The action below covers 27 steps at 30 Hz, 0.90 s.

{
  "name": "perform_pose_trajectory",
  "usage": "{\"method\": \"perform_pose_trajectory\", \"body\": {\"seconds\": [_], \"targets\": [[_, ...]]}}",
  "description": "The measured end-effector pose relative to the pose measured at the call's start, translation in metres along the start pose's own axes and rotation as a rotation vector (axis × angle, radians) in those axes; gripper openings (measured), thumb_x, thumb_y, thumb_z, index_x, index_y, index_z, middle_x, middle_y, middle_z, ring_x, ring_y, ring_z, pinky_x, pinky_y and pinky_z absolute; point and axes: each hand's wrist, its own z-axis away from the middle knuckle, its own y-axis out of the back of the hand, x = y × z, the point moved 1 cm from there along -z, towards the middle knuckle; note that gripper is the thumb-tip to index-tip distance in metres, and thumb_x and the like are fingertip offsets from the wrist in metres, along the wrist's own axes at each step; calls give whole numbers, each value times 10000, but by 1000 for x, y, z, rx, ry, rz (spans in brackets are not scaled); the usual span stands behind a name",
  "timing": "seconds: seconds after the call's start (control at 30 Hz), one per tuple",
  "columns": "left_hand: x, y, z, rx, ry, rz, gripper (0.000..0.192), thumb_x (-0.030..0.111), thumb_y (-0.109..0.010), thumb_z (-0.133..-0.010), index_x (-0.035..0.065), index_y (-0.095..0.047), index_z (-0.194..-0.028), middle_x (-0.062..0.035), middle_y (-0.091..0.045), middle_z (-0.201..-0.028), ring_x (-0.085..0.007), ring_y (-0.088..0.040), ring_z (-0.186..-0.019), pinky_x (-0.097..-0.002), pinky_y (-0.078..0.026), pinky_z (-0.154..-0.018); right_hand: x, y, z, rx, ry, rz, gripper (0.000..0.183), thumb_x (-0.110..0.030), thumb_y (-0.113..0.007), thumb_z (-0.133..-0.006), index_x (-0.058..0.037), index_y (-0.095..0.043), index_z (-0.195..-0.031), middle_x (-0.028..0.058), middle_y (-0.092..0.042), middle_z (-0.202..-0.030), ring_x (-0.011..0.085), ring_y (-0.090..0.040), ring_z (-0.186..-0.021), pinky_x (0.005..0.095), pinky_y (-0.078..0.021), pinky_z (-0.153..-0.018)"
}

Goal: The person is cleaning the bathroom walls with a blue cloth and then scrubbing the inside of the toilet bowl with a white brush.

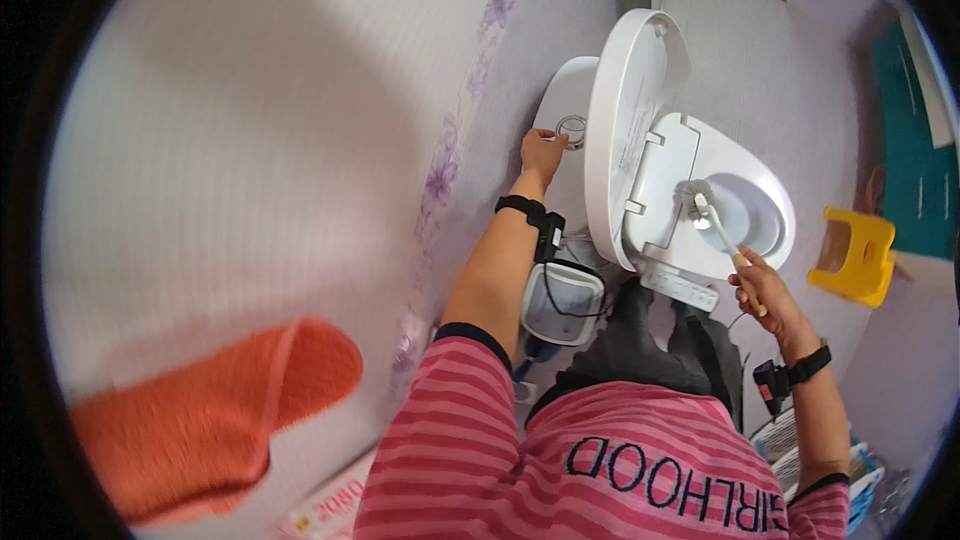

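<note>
My left hand is at the round flush button on top of the white toilet tank, its fingertips at the button's rim. It holds no object that I can see. In my right hand is the pale handle of a toilet brush. The brush's grey bristle head is over the inner rim of the toilet bowl. The toilet lid stands raised between my left hand and the bowl. A control panel sticks out from the near side of the seat.
A small waste bin stands beside the tank, below my left forearm. Past the bowl is a yellow plastic stool, near a teal cabinet. An orange towel hangs at the lower left. Baskets are at the lower right.
</note>
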Motion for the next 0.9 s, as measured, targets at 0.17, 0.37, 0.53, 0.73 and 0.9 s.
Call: {"method": "perform_pose_trajectory", "body": {"seconds": [0.17,0.37,0.53,0.73,0.9], "targets": [[-63,14,-44,-183,134,472,440,276,-741,-670,-89,-600,-872,-185,-637,-761,-248,-624,-698,-338,-481,-606,-6,-23,-2,-80,-34,-48,604,-135,-441,-843,-45,-182,-1381,50,-523,-810,74,-455,-500,204,-384,-427],[-17,-12,-22,-210,260,-97,400,237,-694,-727,-98,-598,-923,-148,-637,-732,-207,-612,-657,-307,-480,-591,12,7,-4,35,-88,-135,615,-138,-458,-848,-61,-170,-1386,68,-513,-824,80,-453,-499,203,-377,-415],[-31,-1,-29,-205,208,-78,393,233,-691,-730,-97,-598,-922,-146,-636,-731,-205,-612,-657,-306,-479,-591,16,12,-11,74,-81,-176,607,-145,-458,-853,-55,-175,-1383,72,-514,-824,86,-460,-501,204,-377,-405],[-36,3,-27,-195,215,-101,385,228,-687,-733,-96,-597,-920,-144,-636,-730,-203,-611,-656,-304,-478,-592,12,25,-16,129,-61,-174,619,-128,-463,-838,-50,-176,-1381,73,-520,-806,90,-463,-485,210,-379,-395],[-40,4,-21,-192,222,-128,379,225,-684,-736,-96,-597,-919,-142,-636,-729,-202,-611,-656,-302,-478,-592,19,36,-22,176,-74,-221,612,-110,-464,-827,-47,-195,-1373,74,-528,-808,96,-465,-477,220,-380,-393]]}}
